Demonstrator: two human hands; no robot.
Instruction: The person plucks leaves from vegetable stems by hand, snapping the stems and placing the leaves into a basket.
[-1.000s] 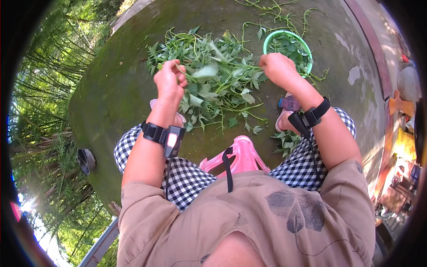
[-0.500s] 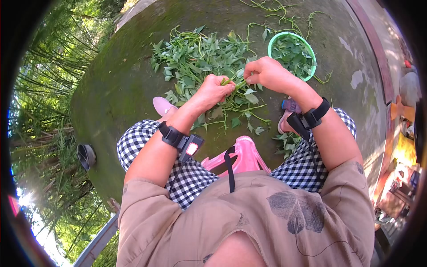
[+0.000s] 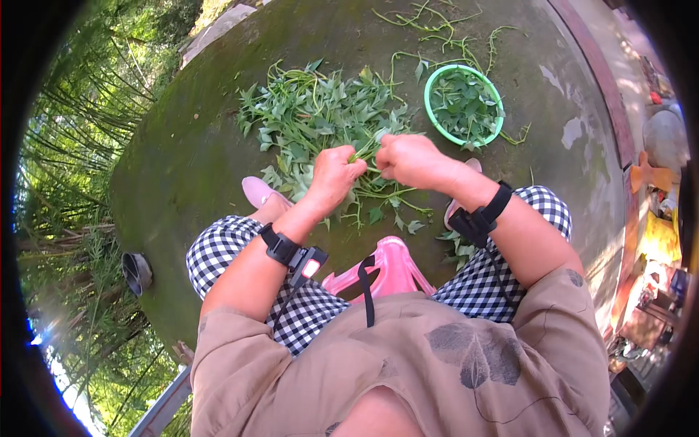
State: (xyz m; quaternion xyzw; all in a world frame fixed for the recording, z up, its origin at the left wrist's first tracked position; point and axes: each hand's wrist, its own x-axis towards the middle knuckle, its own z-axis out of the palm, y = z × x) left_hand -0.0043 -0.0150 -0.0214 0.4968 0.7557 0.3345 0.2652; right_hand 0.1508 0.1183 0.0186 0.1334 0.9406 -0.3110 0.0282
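My left hand [image 3: 336, 175] is closed around green leafy stems [image 3: 354, 156], in front of my body and over the near part of the pile. Close beside it on the right, my right hand [image 3: 413, 162] has its fingers pinched on the same stems, with a leaf showing above the fingertips. Beneath and beyond both hands spreads a heap of leafy vines [image 3: 313, 109] on the ground. A round basket with a light green rim [image 3: 501, 109] stands beyond my right hand, with picked leaves [image 3: 466, 105] in it. My fingers partly hide the stems.
Bare vine stems [image 3: 437, 29] lie scattered behind the basket. A pink plastic stool [image 3: 393, 266] is between my knees. A dark pot [image 3: 137, 273] lies tipped at the left, near bamboo-like greenery [image 3: 73, 167]. Assorted objects line the right edge, including a yellow bag [image 3: 661, 239].
Both hands have come lower in the view and slightly left, with the camera view shifting too. My right hand has turned, its knuckles now more on top. Stems stay in the left hand.
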